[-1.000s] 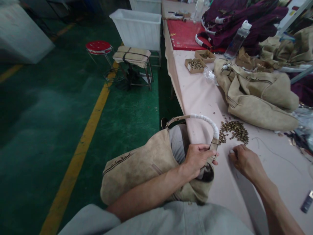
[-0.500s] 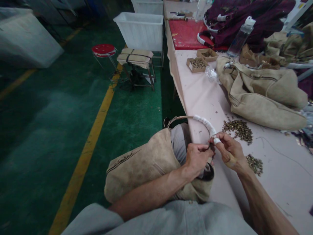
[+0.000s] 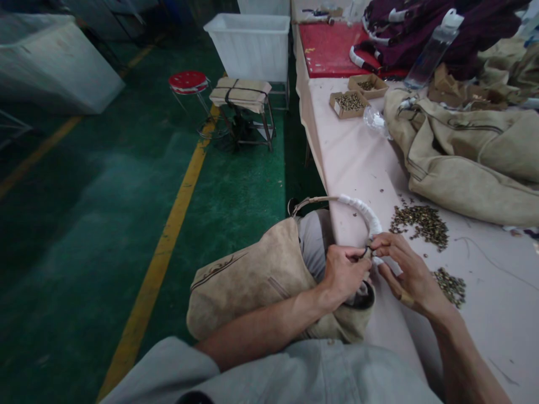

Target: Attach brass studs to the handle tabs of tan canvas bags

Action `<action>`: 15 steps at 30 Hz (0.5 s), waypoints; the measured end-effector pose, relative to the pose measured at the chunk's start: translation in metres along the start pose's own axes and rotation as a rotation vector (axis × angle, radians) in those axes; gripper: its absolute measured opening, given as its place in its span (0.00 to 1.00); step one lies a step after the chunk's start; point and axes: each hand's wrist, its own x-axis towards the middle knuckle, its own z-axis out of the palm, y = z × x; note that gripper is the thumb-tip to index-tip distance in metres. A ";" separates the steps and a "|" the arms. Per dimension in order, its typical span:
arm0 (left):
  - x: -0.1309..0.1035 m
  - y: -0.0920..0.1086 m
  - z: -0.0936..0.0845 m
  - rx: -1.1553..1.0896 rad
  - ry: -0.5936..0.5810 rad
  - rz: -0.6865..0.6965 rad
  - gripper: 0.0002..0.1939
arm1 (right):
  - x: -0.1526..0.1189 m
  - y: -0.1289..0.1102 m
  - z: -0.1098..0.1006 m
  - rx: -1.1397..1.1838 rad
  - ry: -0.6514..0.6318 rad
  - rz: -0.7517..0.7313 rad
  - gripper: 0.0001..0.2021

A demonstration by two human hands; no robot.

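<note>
A tan bag (image 3: 248,280) lies across my lap, its opening toward the table. Its curved handle (image 3: 364,212), wrapped in white, arches up over the table edge. My left hand (image 3: 345,273) is closed, pinching the lower end of the handle near the bag's mouth. My right hand (image 3: 404,272) touches the same spot with bent fingers, thumb and forefinger apart; whether a small part sits at its fingertips is too fine to make out. Beside it on the table lie two piles of small brass-coloured metal pieces, a larger pile (image 3: 421,223) and a smaller pile (image 3: 450,286).
On the table rest another tan bag (image 3: 471,157), two small boxes of studs (image 3: 349,105), a clear bottle (image 3: 433,50) and purple bags (image 3: 475,33). To the left are a padded stool (image 3: 241,94), a red stool (image 3: 188,82) and a white bin (image 3: 252,47).
My right hand's fingers have opened somewhat and shifted at the handle end. The left hand keeps its pinch there. The whole view has shifted slightly.
</note>
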 end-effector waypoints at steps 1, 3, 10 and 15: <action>0.000 -0.001 0.000 0.024 0.001 0.009 0.09 | 0.000 0.001 0.001 -0.007 -0.001 -0.006 0.15; -0.002 -0.002 0.000 0.067 0.004 0.021 0.09 | 0.000 0.001 0.001 -0.012 0.003 -0.001 0.15; -0.006 0.002 0.000 0.217 -0.008 0.137 0.09 | 0.001 0.001 -0.004 0.093 0.036 0.095 0.06; -0.008 0.012 -0.003 0.344 -0.013 0.357 0.10 | -0.002 0.007 -0.006 0.309 0.133 0.213 0.01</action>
